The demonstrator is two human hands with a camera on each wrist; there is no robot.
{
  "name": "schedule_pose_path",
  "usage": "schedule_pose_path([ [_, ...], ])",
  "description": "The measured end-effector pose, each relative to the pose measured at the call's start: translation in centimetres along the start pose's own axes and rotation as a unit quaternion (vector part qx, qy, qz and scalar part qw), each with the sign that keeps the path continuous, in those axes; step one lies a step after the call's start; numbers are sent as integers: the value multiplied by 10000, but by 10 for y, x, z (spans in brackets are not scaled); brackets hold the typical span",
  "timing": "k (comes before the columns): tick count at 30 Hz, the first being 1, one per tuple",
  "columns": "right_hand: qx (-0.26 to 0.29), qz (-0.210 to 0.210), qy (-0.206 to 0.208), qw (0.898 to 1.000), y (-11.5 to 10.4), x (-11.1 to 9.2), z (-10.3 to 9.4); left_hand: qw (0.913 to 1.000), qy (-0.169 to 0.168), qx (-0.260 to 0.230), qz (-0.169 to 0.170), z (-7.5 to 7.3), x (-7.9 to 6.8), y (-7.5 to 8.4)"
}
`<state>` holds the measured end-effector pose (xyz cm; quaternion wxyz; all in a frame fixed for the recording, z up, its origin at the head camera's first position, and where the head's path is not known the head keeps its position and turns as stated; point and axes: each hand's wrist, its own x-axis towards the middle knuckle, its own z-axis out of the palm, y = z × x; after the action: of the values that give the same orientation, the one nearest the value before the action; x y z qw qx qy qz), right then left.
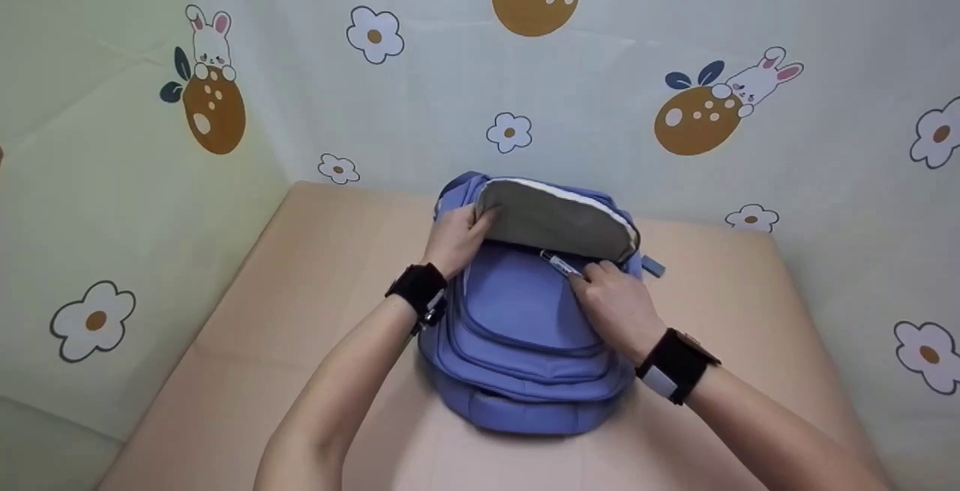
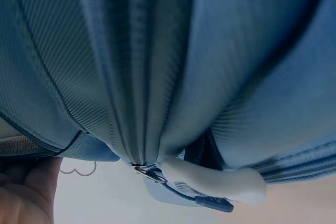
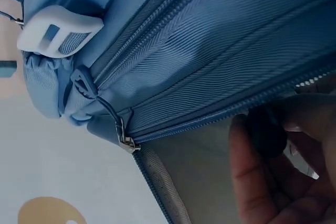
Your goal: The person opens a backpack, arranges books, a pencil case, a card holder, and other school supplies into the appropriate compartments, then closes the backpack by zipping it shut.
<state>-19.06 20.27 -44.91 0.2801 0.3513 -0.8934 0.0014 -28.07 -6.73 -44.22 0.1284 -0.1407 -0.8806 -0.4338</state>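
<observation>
A blue backpack (image 1: 525, 371) lies on the tabletop, its front pocket unzipped and the flap folded back so the grey lining (image 1: 555, 217) shows. My left hand (image 1: 456, 240) grips the left edge of that flap, thumb on the lining side; only part of this hand (image 2: 29, 192) appears in the left wrist view. At the right of the pocket opening, my right hand (image 1: 616, 303) holds a white marker (image 1: 561, 263) with dark print, pointing up and left. In the right wrist view, the marker's black end (image 3: 268, 135) sits between thumb and fingers, beside the zipper edge.
A small blue-grey block (image 1: 653, 266) lies on the beige tabletop (image 1: 720, 303) just right of the backpack. White plastic buckles (image 3: 60, 32) and zipper pulls (image 3: 84, 81) stick out at the bag's sides. Printed curtains (image 1: 435, 86) rise behind the table and along its left.
</observation>
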Motion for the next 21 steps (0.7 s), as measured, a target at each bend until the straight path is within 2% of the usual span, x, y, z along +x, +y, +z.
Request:
schedule_pose_path([
  [6,-246,536,-243,9980,0,5,11,9999,51,-115,-80,2,-1,1],
  [12,-434,928,-286,9943,-2,15,20,9999,55,-145,-58,2,0,0],
  [21,-351,1007,-360,9936,1,16,30,9997,-28,-215,-131,2,0,-2],
])
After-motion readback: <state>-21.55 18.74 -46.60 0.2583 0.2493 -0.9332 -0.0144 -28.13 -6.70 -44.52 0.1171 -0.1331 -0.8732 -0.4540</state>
